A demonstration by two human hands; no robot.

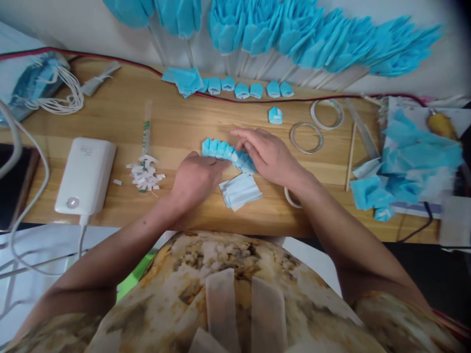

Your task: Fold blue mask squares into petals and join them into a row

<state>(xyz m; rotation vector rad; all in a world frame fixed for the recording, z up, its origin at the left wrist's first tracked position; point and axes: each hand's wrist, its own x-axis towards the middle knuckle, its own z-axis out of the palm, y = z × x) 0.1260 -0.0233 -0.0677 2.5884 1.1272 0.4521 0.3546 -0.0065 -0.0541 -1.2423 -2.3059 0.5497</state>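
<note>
A row of joined blue paper petals (221, 148) lies on the wooden table (176, 122) in front of me. My left hand (196, 177) is curled, its fingers pinching the near edge of the row. My right hand (265, 153) rests on the row's right end, fingers bent and pressing down on it. Just below my hands lies a small stack of folded blue paper sheets (240, 191).
A white power bank (85, 175) and a pile of white paper bits (145, 175) sit left. Tape rings (306, 137) and a wooden stick (350, 156) lie right, beside loose blue paper (415, 166). Single petals (243, 89) and finished blue flowers (294, 34) line the back.
</note>
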